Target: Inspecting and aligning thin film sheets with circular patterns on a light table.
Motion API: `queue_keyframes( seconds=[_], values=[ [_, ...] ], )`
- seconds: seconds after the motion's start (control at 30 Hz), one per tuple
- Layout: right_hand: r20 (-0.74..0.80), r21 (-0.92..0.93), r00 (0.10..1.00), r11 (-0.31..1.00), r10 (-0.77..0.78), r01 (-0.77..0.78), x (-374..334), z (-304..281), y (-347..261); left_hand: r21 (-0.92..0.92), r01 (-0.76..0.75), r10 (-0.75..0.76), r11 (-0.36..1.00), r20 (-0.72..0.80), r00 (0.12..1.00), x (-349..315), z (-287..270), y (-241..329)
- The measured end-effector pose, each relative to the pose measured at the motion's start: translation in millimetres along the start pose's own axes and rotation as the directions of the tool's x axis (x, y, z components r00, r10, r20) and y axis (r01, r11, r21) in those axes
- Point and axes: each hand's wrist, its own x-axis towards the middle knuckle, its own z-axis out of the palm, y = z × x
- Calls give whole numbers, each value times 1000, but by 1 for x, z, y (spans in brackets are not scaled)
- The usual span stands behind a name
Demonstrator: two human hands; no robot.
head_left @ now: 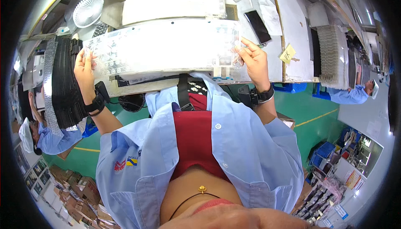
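Observation:
A long transparent plastic sheet (161,47) with printed patterns near its ends is held level in front of me. It glares white across the middle, so its surface detail is lost there. My left hand (86,71) grips its left end, thumb on top and fingers underneath. The right end is pinched between the thumb and fingers of my right hand (253,61). Just beyond the sheet lies a bright white, lit panel (167,7) in a metal-sided recess, with clear patterned pieces at its right end.
Right of the sheet lie a black phone (257,27), a white paper (270,16) and a yellow sticky note (288,54). A white fan (88,11) stands at the back left. Stacked dark sheets (67,82) hang at left; pale stacks (333,55) stand at right. Co-workers sit on both sides.

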Motion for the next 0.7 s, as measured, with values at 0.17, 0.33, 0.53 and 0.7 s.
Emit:
queue_keyframes(
  seconds=[0.17,0.33,0.53,0.7],
  values=[
    [59,-15,997,999,-45,46,12,-4,-13,-32,2,-3,999,-24,1000,-4,-13,14],
    [13,-71,997,994,-82,83,22,-16,-32,-83,38,-35,996,39,999,-11,-4,29],
    [4,-130,994,985,-110,110,34,-35,-42,-332,215,-167,918,168,972,-9,0,26],
    [-41,-162,993,982,-108,100,48,-56,-37,-505,286,-137,814,311,940,-16,12,39]
  ],
)
